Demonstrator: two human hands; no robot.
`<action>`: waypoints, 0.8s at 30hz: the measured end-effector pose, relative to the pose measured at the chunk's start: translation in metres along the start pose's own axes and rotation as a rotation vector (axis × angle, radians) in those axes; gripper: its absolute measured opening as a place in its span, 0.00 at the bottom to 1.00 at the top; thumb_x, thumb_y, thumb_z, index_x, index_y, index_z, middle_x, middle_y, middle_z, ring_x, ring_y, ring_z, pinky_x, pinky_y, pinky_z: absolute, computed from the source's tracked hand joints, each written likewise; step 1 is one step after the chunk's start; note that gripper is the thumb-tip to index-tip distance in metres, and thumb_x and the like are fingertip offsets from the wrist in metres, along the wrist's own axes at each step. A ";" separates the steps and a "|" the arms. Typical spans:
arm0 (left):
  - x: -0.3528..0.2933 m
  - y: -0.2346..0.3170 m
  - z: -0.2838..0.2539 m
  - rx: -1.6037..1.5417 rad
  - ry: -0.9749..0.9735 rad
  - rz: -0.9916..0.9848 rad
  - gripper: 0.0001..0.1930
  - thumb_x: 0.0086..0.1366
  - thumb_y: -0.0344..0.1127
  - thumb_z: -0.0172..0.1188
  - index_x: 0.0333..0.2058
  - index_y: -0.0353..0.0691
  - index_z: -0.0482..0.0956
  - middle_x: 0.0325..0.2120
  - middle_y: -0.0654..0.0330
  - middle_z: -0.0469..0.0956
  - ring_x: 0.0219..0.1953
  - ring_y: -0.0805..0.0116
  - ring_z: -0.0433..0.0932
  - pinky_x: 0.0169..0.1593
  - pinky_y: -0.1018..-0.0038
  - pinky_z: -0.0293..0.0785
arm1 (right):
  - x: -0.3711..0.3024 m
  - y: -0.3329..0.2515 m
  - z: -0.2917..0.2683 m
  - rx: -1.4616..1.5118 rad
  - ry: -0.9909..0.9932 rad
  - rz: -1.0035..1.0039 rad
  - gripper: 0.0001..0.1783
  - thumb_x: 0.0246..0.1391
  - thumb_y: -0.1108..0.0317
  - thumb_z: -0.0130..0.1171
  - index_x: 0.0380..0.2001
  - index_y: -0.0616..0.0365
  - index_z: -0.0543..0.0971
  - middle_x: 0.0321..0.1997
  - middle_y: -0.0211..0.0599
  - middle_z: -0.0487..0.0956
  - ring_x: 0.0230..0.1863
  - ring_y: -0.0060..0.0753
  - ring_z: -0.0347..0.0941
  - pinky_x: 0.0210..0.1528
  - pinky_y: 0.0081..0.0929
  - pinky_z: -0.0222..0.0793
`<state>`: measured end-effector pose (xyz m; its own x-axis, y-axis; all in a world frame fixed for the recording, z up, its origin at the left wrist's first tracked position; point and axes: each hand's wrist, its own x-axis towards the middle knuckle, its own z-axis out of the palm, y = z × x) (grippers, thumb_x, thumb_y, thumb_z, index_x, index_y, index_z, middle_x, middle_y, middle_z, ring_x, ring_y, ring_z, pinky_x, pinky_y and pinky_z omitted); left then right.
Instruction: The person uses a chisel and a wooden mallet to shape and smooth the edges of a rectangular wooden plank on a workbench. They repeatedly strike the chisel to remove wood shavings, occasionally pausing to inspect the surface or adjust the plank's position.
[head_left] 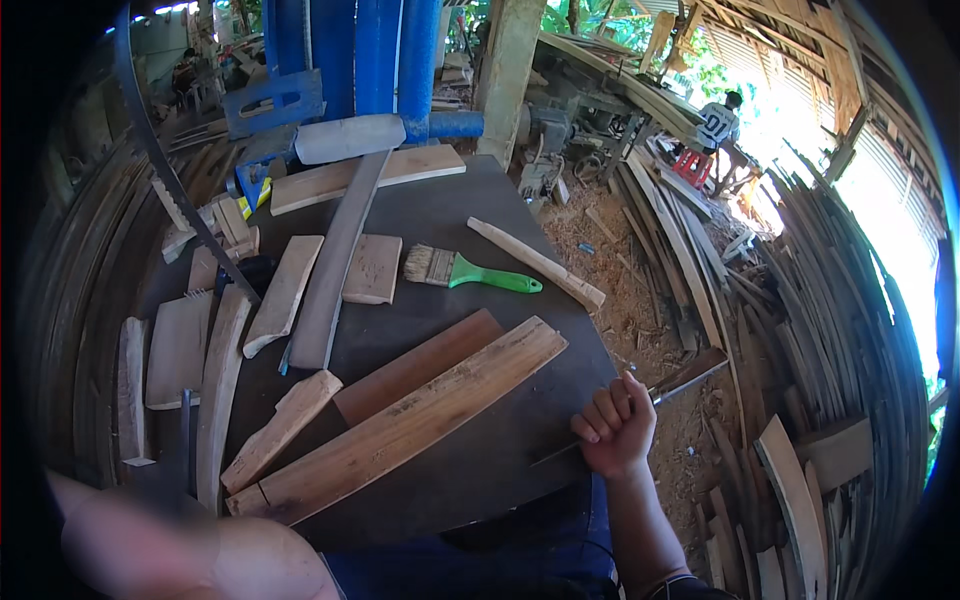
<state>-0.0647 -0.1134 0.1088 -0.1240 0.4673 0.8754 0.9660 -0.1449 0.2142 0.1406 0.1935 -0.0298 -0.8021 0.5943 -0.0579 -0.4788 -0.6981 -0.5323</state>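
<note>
Right now, the right hand [613,430] is up past the near right edge of the dark grey flat counter [545,405]. Its fingers are curled in, and it has hold of a long thin brown and grey tool [690,383] that pokes out on both sides of the fist. One end of the tool points in over the counter, and the other end points out over the brown floor with wood bits on it [590,235].

The left hand [140,550] is low in the left corner, very near the camera. It is so blurry that I cannot tell how far open it is or if it has hold of anything.

On the counter, between the hands, lies a long light brown wood plank [400,425]. It sits on a slant. Just behind it is a flat red-brown board [425,365]. A short, pale, crooked piece of wood [282,430] is by the plank's left end.

Farther back lies a paint brush with a green handle [495,277] and pale bristles. A small square brown wood block [373,268] is just left of it, and a long pale stick [535,262] is on its right. Behind the counter stands a big blue machine [375,60].
</note>
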 end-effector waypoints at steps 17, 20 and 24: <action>0.013 0.007 0.007 -0.065 0.006 0.045 0.19 0.76 0.52 0.38 0.59 0.53 0.61 0.47 0.63 0.65 0.60 0.55 0.61 0.61 0.57 0.66 | 0.000 -0.004 -0.001 0.059 -0.025 -0.001 0.28 0.71 0.55 0.40 0.13 0.47 0.56 0.12 0.23 0.50 0.13 0.22 0.43 0.20 0.26 0.49; 0.011 0.009 0.004 -0.063 0.002 0.048 0.19 0.77 0.52 0.38 0.59 0.53 0.60 0.47 0.63 0.64 0.60 0.55 0.61 0.61 0.57 0.66 | 0.002 -0.002 -0.001 0.063 -0.013 0.012 0.28 0.71 0.55 0.40 0.13 0.46 0.56 0.12 0.23 0.50 0.13 0.22 0.44 0.20 0.26 0.49; 0.017 0.010 -0.002 -0.084 -0.009 0.072 0.19 0.77 0.53 0.37 0.59 0.54 0.60 0.47 0.63 0.64 0.60 0.55 0.60 0.61 0.57 0.66 | 0.002 0.000 0.003 0.019 0.023 -0.017 0.28 0.72 0.54 0.40 0.13 0.45 0.56 0.11 0.22 0.49 0.12 0.20 0.43 0.18 0.24 0.49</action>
<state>-0.0576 -0.1087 0.1261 -0.0520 0.4610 0.8859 0.9498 -0.2513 0.1865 0.1386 0.1936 -0.0274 -0.7852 0.6154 -0.0686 -0.4996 -0.6950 -0.5170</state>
